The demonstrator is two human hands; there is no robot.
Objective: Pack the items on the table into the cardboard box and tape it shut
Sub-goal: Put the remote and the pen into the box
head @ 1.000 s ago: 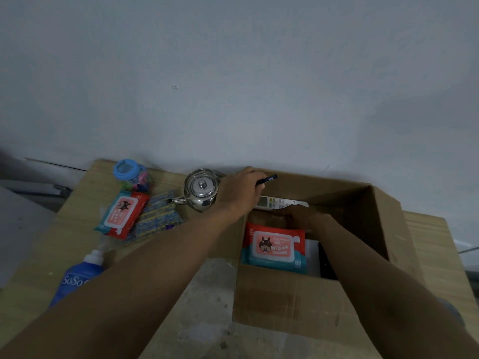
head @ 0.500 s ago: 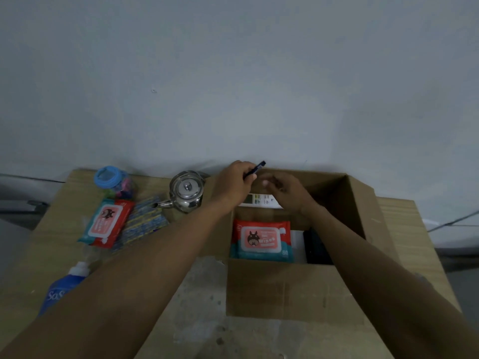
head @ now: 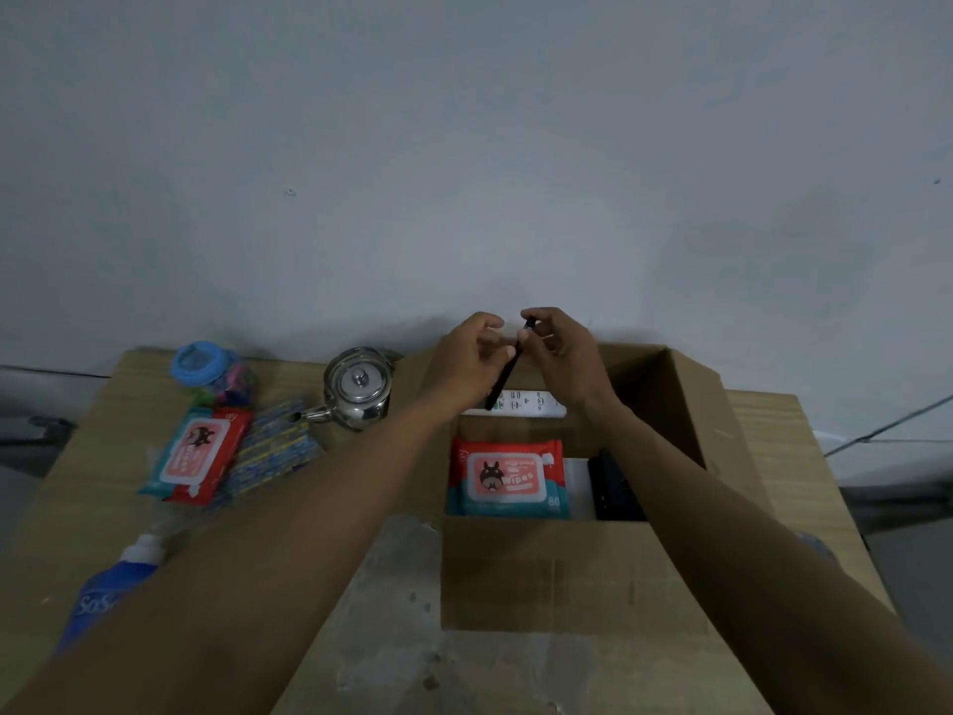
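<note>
Nearest, a blue bottle (head: 103, 596) lies at the front left of the table (head: 62, 498), partly hidden by the left forearm. Right of it stands the cardboard box (head: 567, 575), its top open. Inside, a red pack of wipes (head: 508, 477) lies flat against the near wall, with something white (head: 575, 487) just beside it and a black object (head: 613, 487) beyond that on the right. Along the box's far wall lies a white remote control (head: 531, 405).

On the table left of the box, a second wipes pack (head: 198, 454) rests beside a stack of blue patterned packets (head: 273, 448). Further back stand a steel kettle (head: 358, 387) and a jar with a blue lid (head: 216, 371).

Both hands are raised above the far edge of the box, close together. The pen (head: 508, 369) hangs steeply tilted between them, its lower tip over the remote control. The right hand (head: 562, 356) pinches the pen's upper end between thumb and fingers (head: 536, 322). The left hand (head: 466, 358) has its fingers (head: 503, 348) curled, their tips meeting the pen about midway down, with the thumb lifted clear. Whether these fingers actually grip it cannot be told.

Behind everything rises a plain grey wall (head: 464, 172).
</note>
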